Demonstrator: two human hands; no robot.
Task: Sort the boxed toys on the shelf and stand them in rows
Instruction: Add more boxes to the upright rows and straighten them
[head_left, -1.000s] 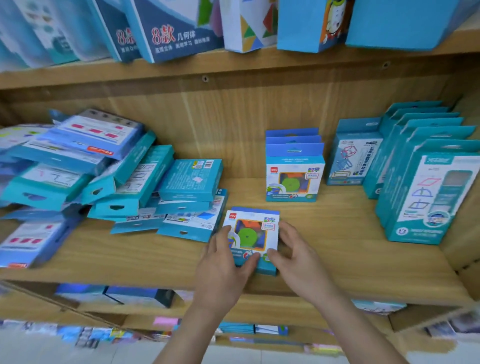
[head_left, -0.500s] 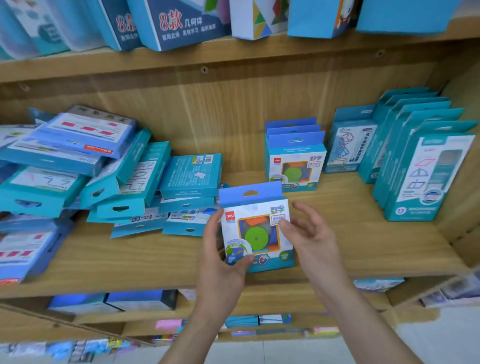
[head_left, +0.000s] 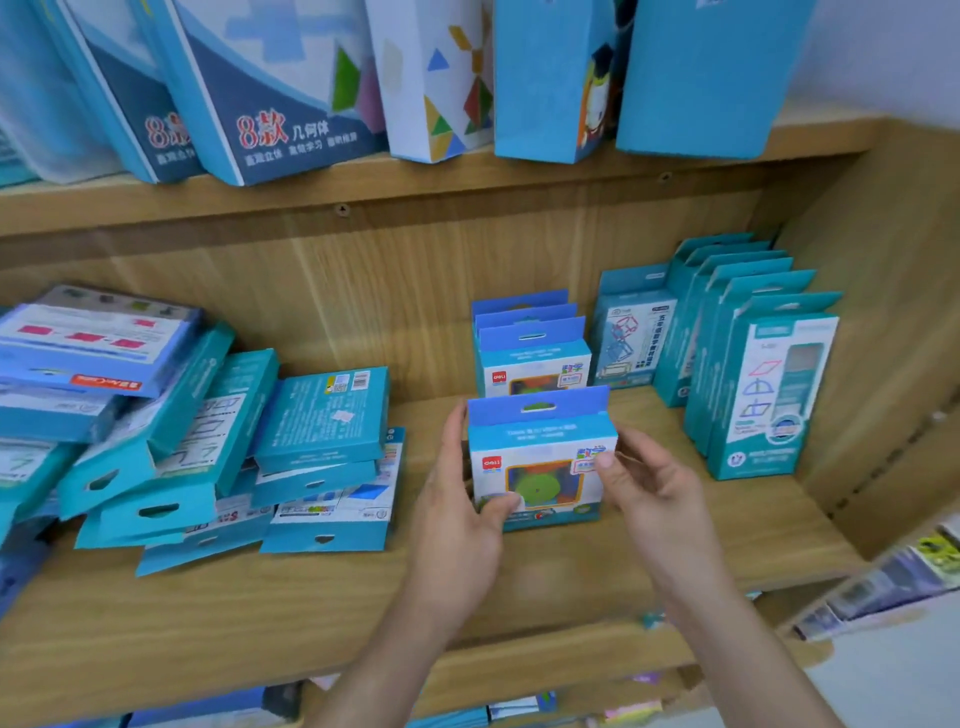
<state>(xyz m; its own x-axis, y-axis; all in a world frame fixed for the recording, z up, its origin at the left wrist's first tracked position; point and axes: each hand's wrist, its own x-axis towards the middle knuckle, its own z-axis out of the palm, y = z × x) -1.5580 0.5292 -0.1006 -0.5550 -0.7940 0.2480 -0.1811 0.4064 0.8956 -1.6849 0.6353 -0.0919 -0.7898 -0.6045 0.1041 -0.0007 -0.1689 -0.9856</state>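
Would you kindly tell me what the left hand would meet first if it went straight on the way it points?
The left hand would likely meet the standing row of blue-and-white card boxes behind the matching box it holds; depth is unclear.
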